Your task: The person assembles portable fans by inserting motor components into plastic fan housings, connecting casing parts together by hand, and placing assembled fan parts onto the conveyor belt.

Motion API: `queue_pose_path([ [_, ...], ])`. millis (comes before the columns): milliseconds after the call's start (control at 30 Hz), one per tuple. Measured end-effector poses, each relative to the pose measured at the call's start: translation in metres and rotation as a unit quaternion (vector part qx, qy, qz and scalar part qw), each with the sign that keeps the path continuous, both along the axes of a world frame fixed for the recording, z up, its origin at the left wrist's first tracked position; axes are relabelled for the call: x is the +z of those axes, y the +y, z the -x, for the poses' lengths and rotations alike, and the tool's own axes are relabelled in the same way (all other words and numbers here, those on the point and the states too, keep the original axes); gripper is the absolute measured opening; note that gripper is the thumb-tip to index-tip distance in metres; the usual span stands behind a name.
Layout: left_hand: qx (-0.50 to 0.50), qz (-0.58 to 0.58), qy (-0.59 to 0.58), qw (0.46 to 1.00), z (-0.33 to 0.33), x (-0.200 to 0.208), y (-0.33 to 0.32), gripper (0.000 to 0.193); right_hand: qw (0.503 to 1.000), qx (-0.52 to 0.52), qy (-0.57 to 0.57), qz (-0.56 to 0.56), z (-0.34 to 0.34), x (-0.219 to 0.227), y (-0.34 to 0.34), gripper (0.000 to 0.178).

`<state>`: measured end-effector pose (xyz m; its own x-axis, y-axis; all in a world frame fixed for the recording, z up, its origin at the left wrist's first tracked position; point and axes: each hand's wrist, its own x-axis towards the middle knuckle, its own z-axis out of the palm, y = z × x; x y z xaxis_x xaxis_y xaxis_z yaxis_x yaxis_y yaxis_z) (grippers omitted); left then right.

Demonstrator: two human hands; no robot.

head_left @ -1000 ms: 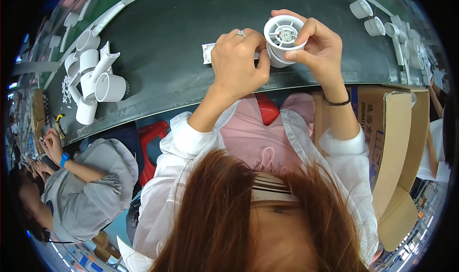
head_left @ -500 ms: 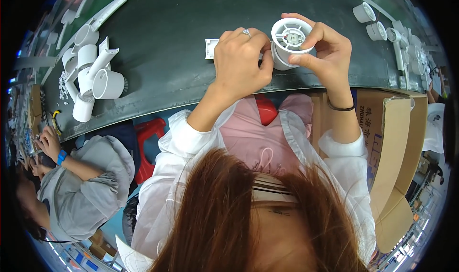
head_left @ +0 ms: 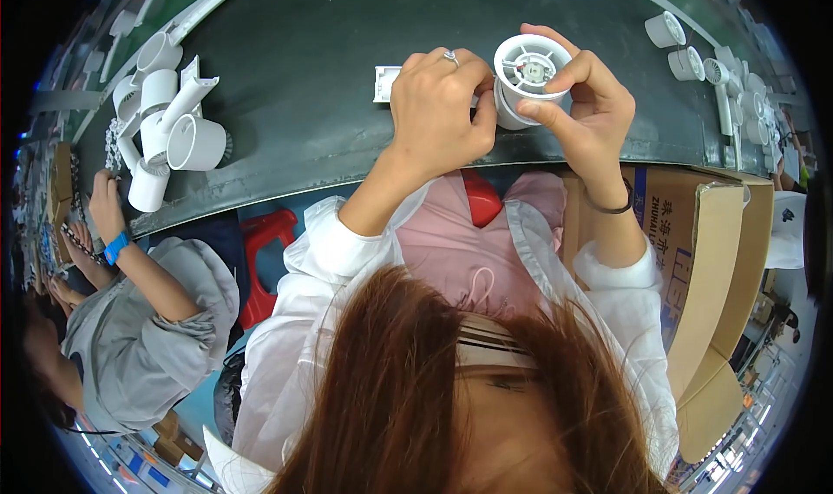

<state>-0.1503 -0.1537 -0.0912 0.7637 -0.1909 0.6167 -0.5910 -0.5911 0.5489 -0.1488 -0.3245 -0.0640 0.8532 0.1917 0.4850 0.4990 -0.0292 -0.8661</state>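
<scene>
A white round plastic housing (head_left: 512, 84) with spokes and a small hub at its centre sits above the dark tabletop. My right hand (head_left: 599, 108) is closed on it, the thumb and a finger reaching over the rim near the spokes. My left hand (head_left: 441, 108), wearing a ring, is curled close against the housing's left side. From beyond its knuckles the end of a white rectangular plastic piece (head_left: 384, 84) sticks out. Whether that piece joins the housing is hidden by the left hand, and so is whatever its fingertips pinch.
Several white cylindrical housings with handles (head_left: 165, 121) lie piled at the left. More white housings (head_left: 685, 63) stand at the right. A co-worker's arm (head_left: 143, 264) rests at the table edge on the left. An open cardboard box (head_left: 707, 277) is at my right side.
My right thumb and fingers have shifted slightly on the housing's rim. My left hand has hardly moved. The co-worker's hand at the left has come up toward the piled housings.
</scene>
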Motion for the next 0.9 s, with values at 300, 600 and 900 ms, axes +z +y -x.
queue_pose_path([
  [300, -0.003, -0.020, -0.007, 1.000, 0.000, 0.001, 0.002, 0.010, 0.994, 0.011, 0.005, -0.107, 0.003, -0.014, 0.008, 0.028],
  [600, 0.005, -0.018, -0.032, 0.999, 0.003, -0.002, 0.001, 0.011, 0.988, 0.079, 0.015, -0.131, -0.005, -0.019, 0.001, 0.027],
  [900, 0.000, -0.024, -0.034, 0.999, 0.001, -0.002, 0.003, 0.012, 0.959, 0.257, 0.090, -0.074, -0.028, -0.006, -0.030, 0.025],
])
